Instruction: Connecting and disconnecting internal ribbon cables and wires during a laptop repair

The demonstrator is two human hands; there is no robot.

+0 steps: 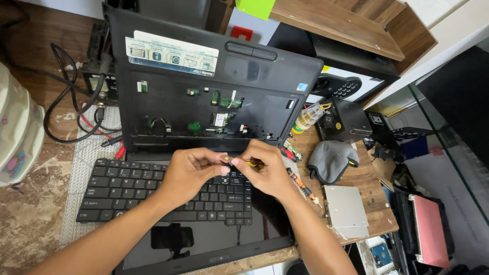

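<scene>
Two hands close together over a black keyboard (153,191). Left hand (191,170) curled, finger and thumb pinched on one end of a small yellow tool (243,162). Right hand (267,170) curled too, fingers wrapped round the other end of the tool. Tool held level between both hands, just above the top keys. Tool mostly hidden by fingers, so hard to tell its full shape.

Keyboard lying loose on top of the laptop screen (204,239), which lies flat and dark. Behind the hands, an open laptop base (214,81) with the keyboard taken out. Little green boards (230,103) and small parts showing inside the base. A white and blue sticker (170,53) near the far edge of the base.

On the left, black cables (66,102) looped on the wooden table (25,219). Red wires (99,130) next to them. A grey mat (84,168) under the keyboard.

On the right, a grey cloth (331,160) bunched up. Near it a flat silver drive (346,209). An orange and black screwdriver (298,182) lying just beside the right hand. A small clear box (311,116) with yellow bits near the base corner. A pink flat thing (430,231) far right, well apart from the hands.
</scene>
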